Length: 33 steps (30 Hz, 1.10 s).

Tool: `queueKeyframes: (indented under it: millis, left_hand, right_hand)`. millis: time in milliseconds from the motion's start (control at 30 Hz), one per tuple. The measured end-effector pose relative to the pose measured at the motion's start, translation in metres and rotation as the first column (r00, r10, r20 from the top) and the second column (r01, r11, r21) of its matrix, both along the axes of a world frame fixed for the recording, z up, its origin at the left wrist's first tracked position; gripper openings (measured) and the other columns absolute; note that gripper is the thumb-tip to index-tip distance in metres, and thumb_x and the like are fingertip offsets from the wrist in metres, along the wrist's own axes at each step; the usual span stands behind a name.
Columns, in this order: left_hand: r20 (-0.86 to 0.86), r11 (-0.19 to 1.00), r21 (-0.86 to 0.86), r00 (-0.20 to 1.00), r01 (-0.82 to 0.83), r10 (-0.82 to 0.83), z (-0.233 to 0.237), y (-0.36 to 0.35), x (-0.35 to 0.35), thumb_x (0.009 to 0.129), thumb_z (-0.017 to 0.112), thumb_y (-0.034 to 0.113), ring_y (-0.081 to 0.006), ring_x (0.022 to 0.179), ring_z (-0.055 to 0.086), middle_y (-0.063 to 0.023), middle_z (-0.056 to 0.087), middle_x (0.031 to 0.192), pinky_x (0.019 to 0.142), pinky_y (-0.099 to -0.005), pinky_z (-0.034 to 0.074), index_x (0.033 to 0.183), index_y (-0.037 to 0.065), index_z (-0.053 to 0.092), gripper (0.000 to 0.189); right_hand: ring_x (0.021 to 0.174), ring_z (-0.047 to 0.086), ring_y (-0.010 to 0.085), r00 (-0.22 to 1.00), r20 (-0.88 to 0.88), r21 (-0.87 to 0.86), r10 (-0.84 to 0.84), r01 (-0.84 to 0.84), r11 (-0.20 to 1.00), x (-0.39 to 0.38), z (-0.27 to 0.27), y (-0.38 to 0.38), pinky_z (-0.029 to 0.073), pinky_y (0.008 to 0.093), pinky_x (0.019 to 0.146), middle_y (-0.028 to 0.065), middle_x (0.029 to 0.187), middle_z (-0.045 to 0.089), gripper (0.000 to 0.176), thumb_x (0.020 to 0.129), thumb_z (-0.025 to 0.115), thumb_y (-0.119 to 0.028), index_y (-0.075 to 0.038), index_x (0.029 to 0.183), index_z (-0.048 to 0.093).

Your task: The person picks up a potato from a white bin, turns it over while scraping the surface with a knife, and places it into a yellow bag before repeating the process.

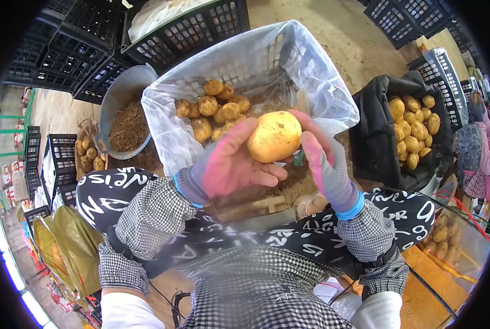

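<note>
A large yellow potato [275, 137] with small dark specks is held between my two gloved hands, above the near edge of a lined crate. My left hand [231, 156], in a pink and grey glove, has its thumb against the potato's left side and its fingers curled below. My right hand [326, 159], slightly blurred, grips it from the right, with fingers behind its upper edge. Beyond them, several soil-covered potatoes [208, 105] lie in the crate [239, 60], which is lined with clear plastic.
To the right stands a crate lined in black [368, 118], filled with potatoes [415, 129]. A bucket [103, 118] of soil is at the left, beside a smaller box of potatoes [89, 151]. Stacked black crates [64, 49] stand behind. A yellow-green bag [69, 247] sits lower left.
</note>
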<state>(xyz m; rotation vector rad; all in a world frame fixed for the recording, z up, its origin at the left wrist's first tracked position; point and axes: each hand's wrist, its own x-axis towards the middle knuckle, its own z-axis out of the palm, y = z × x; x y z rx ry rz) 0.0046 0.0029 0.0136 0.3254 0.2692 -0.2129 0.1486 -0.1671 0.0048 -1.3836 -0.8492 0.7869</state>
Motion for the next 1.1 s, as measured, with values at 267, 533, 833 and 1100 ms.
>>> queueKeyframes:
  millis: [267,533,833,1100]
  left_hand:
    - [-0.109,0.954,0.293,0.993,0.069,-0.039,0.014,-0.01,0.001,0.102,0.037,0.053,-0.0275,0.093,0.068,-0.0172,0.057,0.123,0.08,-0.0338,0.06,0.141,0.005,0.037,0.062]
    - [-0.162,0.916,0.363,0.98,0.171,-0.119,0.008,-0.021,0.0,0.101,0.04,0.054,-0.0239,0.092,0.067,-0.0159,0.056,0.125,0.078,-0.0331,0.059,0.137,0.002,0.043,0.063]
    - [-0.229,-0.105,0.959,0.936,0.264,0.267,-0.071,0.093,0.017,0.095,0.052,0.031,-0.0197,0.095,0.066,-0.0121,0.066,0.107,0.074,-0.0316,0.054,0.126,0.002,0.054,0.042]
    - [-0.667,-0.784,0.525,0.732,0.332,-0.137,-0.208,0.049,0.087,0.082,0.065,0.03,-0.0364,0.114,0.058,-0.0197,0.057,0.127,0.095,-0.0423,0.046,0.131,0.009,0.052,0.055]
  right_hand:
    - [0.12,0.051,0.0167,0.998,-0.035,-0.103,0.046,-0.049,0.993,-0.014,0.013,0.004,0.041,0.0305,0.102,0.0108,0.131,0.053,0.06,0.097,0.058,-0.035,0.002,0.142,0.042]
    - [0.115,0.056,0.0174,0.924,-0.382,-0.102,0.023,-0.067,0.993,-0.008,0.018,-0.002,0.045,0.0318,0.1,0.0108,0.128,0.057,0.053,0.093,0.064,-0.026,0.001,0.135,0.048]
    - [0.128,0.05,0.034,0.502,-0.759,0.081,-0.415,0.705,0.705,0.105,0.001,-0.074,0.044,0.0457,0.107,0.0177,0.139,0.049,0.055,0.099,0.053,-0.036,-0.001,0.14,0.041]
    - [0.124,0.054,0.0279,0.671,-0.695,0.172,-0.258,0.503,0.847,0.107,-0.002,-0.087,0.047,0.0396,0.105,0.0178,0.137,0.053,0.049,0.101,0.049,-0.018,0.004,0.143,0.038]
